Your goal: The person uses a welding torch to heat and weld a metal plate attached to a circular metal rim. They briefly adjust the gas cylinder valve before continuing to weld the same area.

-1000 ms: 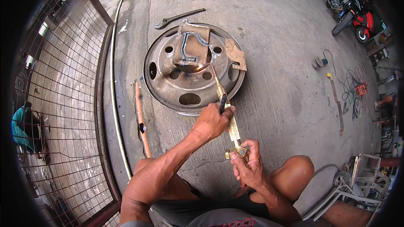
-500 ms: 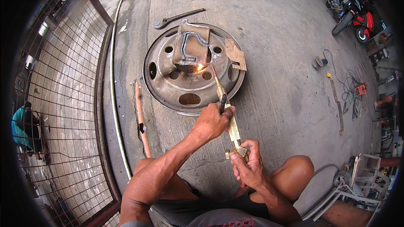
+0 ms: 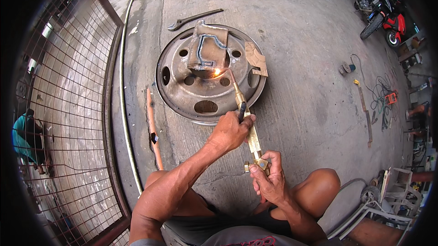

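Note:
A brass cutting torch (image 3: 252, 138) is held in both my hands, its bent tip pointing away from me. My left hand (image 3: 232, 132) wraps round the torch body near its black lever, while my right hand (image 3: 270, 177) grips the rear end by the valve knob. At the tip a bright orange glow (image 3: 217, 71) meets the near edge of a rusty metal plate (image 3: 211, 49), which bears a dark cut-like line. The plate rests on a steel wheel rim (image 3: 182, 93) lying flat. On the rim's right side sits a brown cardboard piece (image 3: 255, 59).
An adjustable wrench (image 3: 195, 19) lies beyond the rim, and an orange pipe (image 3: 154, 129) to its left. A hose (image 3: 122, 68) runs along a mesh gate (image 3: 73, 104), with a person (image 3: 26, 138) behind it. Cables (image 3: 383, 95) and motorcycles (image 3: 376, 15) stand right.
The glow at the torch tip looks smaller and more compact, with fewer sparks. Both hands and the torch are almost where they were.

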`<state>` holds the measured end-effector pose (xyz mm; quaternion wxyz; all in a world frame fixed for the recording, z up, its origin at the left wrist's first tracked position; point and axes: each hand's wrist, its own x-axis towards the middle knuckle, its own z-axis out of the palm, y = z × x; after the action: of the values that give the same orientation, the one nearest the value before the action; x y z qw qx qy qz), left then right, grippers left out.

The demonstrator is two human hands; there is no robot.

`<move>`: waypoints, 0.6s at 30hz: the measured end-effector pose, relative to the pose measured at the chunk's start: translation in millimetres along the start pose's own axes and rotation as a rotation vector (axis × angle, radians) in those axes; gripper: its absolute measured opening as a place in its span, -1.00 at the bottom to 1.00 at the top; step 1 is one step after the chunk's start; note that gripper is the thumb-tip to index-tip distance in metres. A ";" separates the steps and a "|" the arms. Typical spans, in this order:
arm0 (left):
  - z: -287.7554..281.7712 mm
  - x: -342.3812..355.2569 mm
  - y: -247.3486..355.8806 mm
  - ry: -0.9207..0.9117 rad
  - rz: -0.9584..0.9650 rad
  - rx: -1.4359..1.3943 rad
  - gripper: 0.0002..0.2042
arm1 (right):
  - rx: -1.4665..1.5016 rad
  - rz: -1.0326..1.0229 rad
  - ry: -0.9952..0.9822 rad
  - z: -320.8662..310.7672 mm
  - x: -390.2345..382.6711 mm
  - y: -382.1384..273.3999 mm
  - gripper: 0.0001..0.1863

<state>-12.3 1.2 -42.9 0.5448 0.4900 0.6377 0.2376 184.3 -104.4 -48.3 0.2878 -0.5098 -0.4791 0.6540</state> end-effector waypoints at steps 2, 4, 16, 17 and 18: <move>0.6 1.3 -2.6 -0.002 0.008 -0.013 -0.44 | -0.003 0.003 -0.003 0.0 0.1 0.4 -0.57; -1.5 1.6 -2.6 -0.032 0.002 0.014 -0.46 | -0.006 0.002 0.000 0.2 0.3 0.6 -0.57; -1.5 1.7 -1.0 -0.019 -0.003 0.042 -0.48 | 0.037 -0.021 -0.008 0.7 -0.5 -0.4 -0.63; -1.0 1.6 -1.4 -0.001 0.010 0.038 -0.48 | 0.025 -0.017 -0.012 0.6 -0.9 -1.4 -0.63; -1.4 1.7 -2.0 -0.017 -0.003 0.044 -0.48 | 0.013 -0.013 -0.017 0.2 -1.4 -3.1 -0.63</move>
<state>-14.2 2.2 -44.9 0.5398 0.5026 0.6389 0.2185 184.2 -104.6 -44.9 0.2912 -0.4994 -0.4805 0.6595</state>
